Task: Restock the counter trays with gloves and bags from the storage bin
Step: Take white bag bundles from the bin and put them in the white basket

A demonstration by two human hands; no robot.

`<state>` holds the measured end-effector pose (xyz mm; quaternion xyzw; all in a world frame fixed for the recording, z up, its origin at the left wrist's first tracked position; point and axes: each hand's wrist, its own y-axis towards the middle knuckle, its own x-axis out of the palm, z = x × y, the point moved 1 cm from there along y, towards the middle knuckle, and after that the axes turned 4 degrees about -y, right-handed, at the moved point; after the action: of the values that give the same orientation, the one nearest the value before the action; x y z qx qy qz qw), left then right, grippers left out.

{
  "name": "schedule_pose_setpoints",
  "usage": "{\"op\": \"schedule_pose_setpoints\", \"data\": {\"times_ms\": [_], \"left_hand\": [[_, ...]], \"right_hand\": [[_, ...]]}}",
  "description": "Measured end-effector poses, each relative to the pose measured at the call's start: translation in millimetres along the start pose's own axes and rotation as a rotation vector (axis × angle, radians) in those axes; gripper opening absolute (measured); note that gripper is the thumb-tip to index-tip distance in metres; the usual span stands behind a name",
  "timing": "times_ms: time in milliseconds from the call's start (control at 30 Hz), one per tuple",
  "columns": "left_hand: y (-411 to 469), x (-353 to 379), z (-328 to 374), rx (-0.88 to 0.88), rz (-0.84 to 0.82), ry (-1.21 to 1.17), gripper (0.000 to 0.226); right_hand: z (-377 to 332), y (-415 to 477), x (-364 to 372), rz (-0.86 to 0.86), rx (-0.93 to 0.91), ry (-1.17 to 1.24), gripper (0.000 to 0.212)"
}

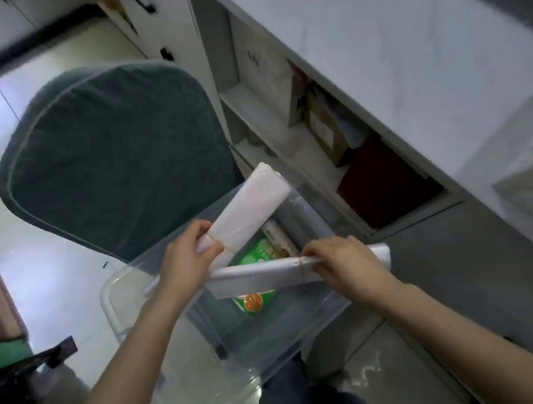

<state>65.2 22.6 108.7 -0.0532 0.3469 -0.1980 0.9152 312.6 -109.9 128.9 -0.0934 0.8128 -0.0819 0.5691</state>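
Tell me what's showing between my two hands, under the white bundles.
In the head view, between the left hand and right hand, a green packet lies inside the clear bin.

Dim, soft motion blur, floor glare (upper left), bowed wide-angle edges

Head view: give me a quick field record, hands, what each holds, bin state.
left hand: grips upper white bundle, banded, angled up toward the shelves
right hand: grips lower white bundle, banded, lying across the bin
storage bin: clear plastic, open, below both bundles
bin contents: green packet, grey rolls
behind bin: dark green chair
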Motion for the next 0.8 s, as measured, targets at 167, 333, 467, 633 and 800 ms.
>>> {"op": "schedule_pose_setpoints", "data": {"times_ms": [167,333,467,633,800], "left_hand": [[-15,-20,94,0.129,0.071,-0.068,0.028],[-32,0,194,0.259,0.042,-0.190,0.030],[-54,37,269,0.346,-0.052,-0.330,0.031],[-80,88,339,0.334,-0.138,-0.540,0.030],[-81,131,388,0.330,-0.235,-0.551,0.032]], "right_hand": [[22,-89,-86,0.198,0.169,0.026,0.025],[52,-194,-149,0.464,0.408,0.160,0.021],[65,-255,-179,0.692,0.544,0.321,0.018],[76,-299,-194,0.901,0.670,0.551,0.013],[93,-305,-209,1.033,0.762,0.783,0.014]]}}
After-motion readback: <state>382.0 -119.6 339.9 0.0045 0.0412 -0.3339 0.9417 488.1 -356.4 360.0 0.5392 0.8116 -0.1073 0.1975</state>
